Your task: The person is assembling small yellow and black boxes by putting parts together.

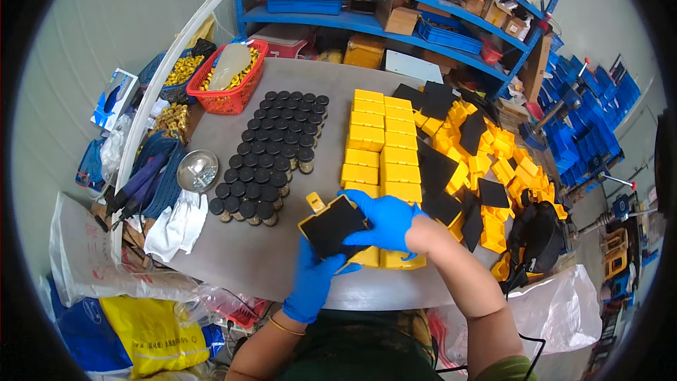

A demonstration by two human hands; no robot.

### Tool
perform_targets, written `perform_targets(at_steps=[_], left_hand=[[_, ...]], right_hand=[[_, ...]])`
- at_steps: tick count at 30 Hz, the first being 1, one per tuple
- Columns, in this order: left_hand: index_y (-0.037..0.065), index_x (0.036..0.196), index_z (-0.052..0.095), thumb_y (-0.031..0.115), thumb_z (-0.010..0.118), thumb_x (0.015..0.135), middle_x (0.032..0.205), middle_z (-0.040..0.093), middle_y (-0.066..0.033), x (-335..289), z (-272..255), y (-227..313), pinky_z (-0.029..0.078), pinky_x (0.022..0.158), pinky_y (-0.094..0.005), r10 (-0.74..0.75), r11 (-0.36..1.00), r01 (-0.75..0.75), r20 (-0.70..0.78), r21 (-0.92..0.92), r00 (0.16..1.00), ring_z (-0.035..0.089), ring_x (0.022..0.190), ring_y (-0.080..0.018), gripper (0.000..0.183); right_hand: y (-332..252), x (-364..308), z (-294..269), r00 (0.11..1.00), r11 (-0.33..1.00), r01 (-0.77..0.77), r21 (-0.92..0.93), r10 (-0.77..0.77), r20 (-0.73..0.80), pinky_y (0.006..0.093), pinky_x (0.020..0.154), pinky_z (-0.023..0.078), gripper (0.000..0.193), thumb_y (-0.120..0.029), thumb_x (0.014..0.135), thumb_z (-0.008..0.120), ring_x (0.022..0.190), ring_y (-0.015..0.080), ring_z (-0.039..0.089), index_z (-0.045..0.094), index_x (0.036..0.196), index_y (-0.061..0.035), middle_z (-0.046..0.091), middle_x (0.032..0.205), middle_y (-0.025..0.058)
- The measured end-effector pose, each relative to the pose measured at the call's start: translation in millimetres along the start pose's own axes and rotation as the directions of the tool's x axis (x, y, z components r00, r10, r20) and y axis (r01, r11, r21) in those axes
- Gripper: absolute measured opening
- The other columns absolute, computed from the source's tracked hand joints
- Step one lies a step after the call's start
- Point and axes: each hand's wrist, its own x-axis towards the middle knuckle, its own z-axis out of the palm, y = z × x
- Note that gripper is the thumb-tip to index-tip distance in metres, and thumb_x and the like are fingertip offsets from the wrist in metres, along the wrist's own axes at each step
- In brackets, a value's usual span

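Both my hands wear blue gloves and hold a small open yellow plastic box (305,224) above the near part of the table. A black foam-like pad (333,231) covers its inside, and a yellow tab (315,202) sticks up at its far left corner. My left hand (312,281) grips the near side from below. On the right side of the box, my right hand (384,220) has its fingers over the pad's edge. Just beyond it stand two columns of closed yellow boxes (364,138), partly hidden by that hand.
Black-capped small cylinders (272,147) stand in rows left of centre. Loose yellow box parts (493,236) and black pads (436,164) pile up at right. A metal bowl (198,171), white cloth (178,226) and red basket (233,102) line the left side. Blue shelving (374,25) stands behind.
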Motion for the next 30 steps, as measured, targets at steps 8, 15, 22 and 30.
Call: perform_targets(at_steps=[8, 15, 22, 30], left_hand=[[0.010, 0.125, 0.044, 0.014, 0.049, 0.087, 0.116, 0.057, -0.0112, -3.8, -47.1, -4.0, 0.057, 0.069, -0.0408, 0.136, 0.972, -0.115, -0.089, 0.207, 0.987, 0.060, 0.102, -0.0262, 0.039], [0.009, 0.125, 0.045, 0.026, 0.053, 0.089, 0.114, 0.059, -0.0102, 1.4, -45.7, 13.9, 0.057, 0.065, -0.0407, -0.105, 0.991, 0.095, -0.110, -0.095, 0.988, 0.063, 0.096, -0.0265, 0.040], [0.009, 0.128, 0.043, 0.027, 0.051, 0.091, 0.116, 0.058, -0.0105, 15.7, -53.7, 10.3, 0.057, 0.064, -0.0425, -0.190, 0.977, 0.184, -0.054, -0.105, 0.980, 0.063, 0.096, -0.0263, 0.041], [0.013, 0.134, 0.038, 0.032, 0.051, 0.090, 0.124, 0.052, -0.0095, 15.7, -27.1, 19.3, 0.054, 0.078, -0.0456, -0.208, 0.968, 0.232, 0.209, -0.097, 0.956, 0.055, 0.111, -0.0267, 0.050]], right_hand=[[24.2, 125.4, 15.0, 0.960, 0.995, -0.097, 0.029, 0.102, -0.260, 0.0442, 0.082, 0.050, 0.046, -0.038, 0.091, 0.045, 0.099, 0.0338, 0.059, 0.038, 0.134, -0.0234, 0.057, 0.115, 0.0159], [29.5, 147.9, 33.5, 0.945, 0.985, -0.115, -0.131, 0.068, -0.319, 0.0460, 0.082, 0.048, 0.048, -0.041, 0.081, 0.054, 0.097, 0.0369, 0.058, 0.049, 0.117, -0.0098, 0.061, 0.105, 0.0189], [24.2, 54.9, 18.1, 0.927, 0.943, -0.009, 0.332, 0.133, -0.352, 0.0387, 0.076, 0.051, 0.041, -0.028, 0.075, 0.063, 0.092, 0.0280, 0.062, 0.052, 0.109, -0.0081, 0.061, 0.096, 0.0184], [62.3, -8.4, 57.8, 0.747, 0.781, 0.603, 0.159, -0.485, -0.455, 0.0423, 0.101, 0.034, 0.042, -0.016, 0.074, 0.070, 0.120, 0.0354, 0.043, 0.055, 0.113, -0.0096, 0.045, 0.130, 0.0155]])
